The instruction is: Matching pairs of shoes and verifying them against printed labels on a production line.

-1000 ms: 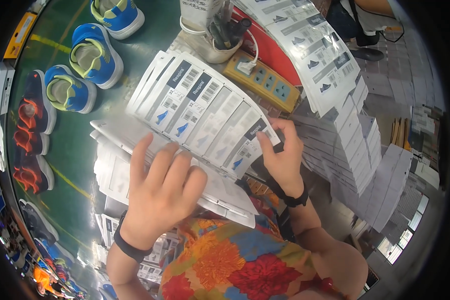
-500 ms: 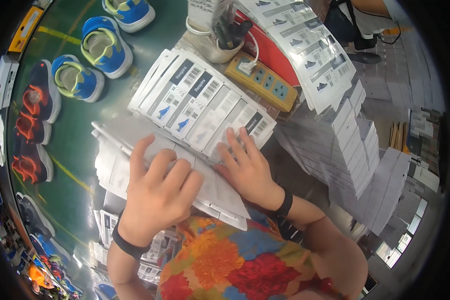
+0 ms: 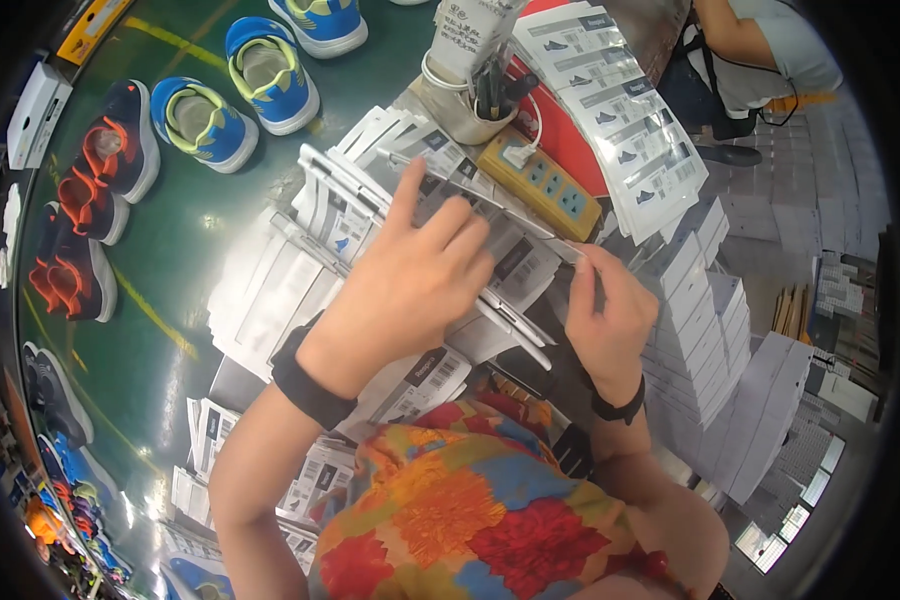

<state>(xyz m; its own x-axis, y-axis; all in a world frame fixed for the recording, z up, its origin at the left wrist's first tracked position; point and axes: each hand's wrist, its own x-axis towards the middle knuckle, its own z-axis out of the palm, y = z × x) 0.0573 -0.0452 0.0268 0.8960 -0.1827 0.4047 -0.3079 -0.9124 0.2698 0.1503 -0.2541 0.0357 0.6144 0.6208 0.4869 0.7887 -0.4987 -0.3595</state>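
My right hand (image 3: pixel 610 315) pinches the right end of a thin, shiny label sheet (image 3: pixel 540 231) between thumb and fingers. The sheet is raised and seen almost edge-on. My left hand (image 3: pixel 410 275) rests over the same pile, index finger stretched along the sheets and the other fingers bent; its thumb is hidden. Beneath both hands lies a stack of printed label sheets (image 3: pixel 523 272) with small blue shoe pictures and barcodes. Several folded white sheet edges (image 3: pixel 342 185) stand up beside the left hand. More white sheets (image 3: pixel 260 300) spread out to its left.
Blue sneakers (image 3: pixel 270 85) and dark shoes with orange linings (image 3: pixel 105 160) line the green tabletop (image 3: pixel 205 260). Beyond the stack are a yellow power strip (image 3: pixel 545 185), a pen holder (image 3: pixel 460 110) and hanging label sheets (image 3: pixel 620 120). White boxes (image 3: pixel 695 330) are piled at right; another person (image 3: pixel 740 50) is beyond.
My right hand has moved right and now pinches a raised sheet's end. The left hand has shifted up and right across the pile. The sheets have been lifted and folded over.
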